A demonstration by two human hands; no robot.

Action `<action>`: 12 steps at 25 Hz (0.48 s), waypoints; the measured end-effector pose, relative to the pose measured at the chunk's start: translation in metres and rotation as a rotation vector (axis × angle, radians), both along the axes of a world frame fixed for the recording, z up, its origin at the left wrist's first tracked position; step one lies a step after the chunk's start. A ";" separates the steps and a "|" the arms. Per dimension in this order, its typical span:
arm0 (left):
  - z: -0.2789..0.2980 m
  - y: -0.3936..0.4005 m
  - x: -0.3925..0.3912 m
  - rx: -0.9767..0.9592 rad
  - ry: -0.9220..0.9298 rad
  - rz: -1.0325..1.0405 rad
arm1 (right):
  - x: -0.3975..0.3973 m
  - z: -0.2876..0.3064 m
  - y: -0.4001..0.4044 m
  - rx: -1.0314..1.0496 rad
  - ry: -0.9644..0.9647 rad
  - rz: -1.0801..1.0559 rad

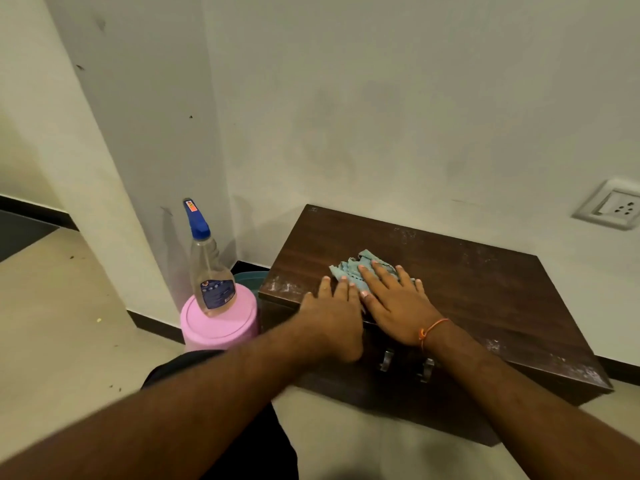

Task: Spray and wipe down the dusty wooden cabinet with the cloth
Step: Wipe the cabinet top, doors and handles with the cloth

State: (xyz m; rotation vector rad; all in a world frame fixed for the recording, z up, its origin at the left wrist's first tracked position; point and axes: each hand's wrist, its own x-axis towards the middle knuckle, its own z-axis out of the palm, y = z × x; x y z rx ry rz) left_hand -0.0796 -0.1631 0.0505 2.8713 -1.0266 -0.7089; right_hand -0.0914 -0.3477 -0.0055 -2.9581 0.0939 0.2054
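Wiping underway: flat right hand [394, 303] presses cloth [360, 270] mid-frame on cabinet [485, 289], flat left hand [332, 313] steadies; dusty edges remain

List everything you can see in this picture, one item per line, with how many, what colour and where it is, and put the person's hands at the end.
cabinet: one, dark brown wood, dusty patches at its edges, low against the wall
cloth: one, light blue, crumpled on the cabinet top
spray bottle: one, clear with blue nozzle, upright on the pink container
pink container: one, left of the cabinet
teal tub: one, partly hidden behind the container
handles: two, metal, cabinet front
wall socket: one, white, far right
wrist thread: one, orange, right wrist
left hand: flat on the cabinet's front edge
right hand: flat, pressing the cloth
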 end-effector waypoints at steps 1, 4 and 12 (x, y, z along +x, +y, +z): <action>-0.007 0.008 0.014 0.063 -0.019 0.008 | 0.001 -0.004 0.004 0.003 0.000 -0.007; -0.019 0.034 0.041 0.151 -0.109 -0.023 | 0.016 -0.012 0.024 -0.027 -0.029 0.037; -0.032 0.056 0.050 0.219 -0.042 0.085 | 0.039 -0.014 0.095 0.007 -0.057 0.232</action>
